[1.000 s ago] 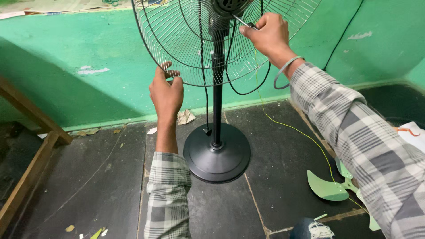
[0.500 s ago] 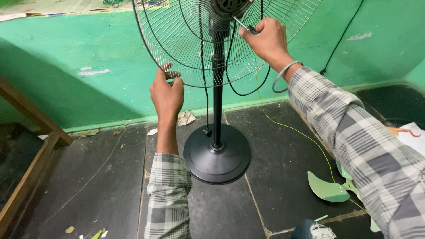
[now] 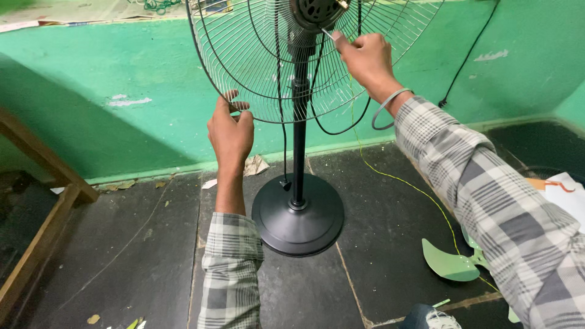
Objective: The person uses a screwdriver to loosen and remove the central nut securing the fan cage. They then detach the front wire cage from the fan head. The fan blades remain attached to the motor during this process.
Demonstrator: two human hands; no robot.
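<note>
Green wall (image 3: 91, 73) behind top-cropped fan guard (image 3: 256, 73).

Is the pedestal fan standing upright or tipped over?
Upright: the pedestal fan has its pole vertical, and its round base lies flat on the floor.

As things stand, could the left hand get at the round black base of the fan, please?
Probably yes: the left hand grips the wire guard rim, and the base sits directly below with only bare floor between.
</note>
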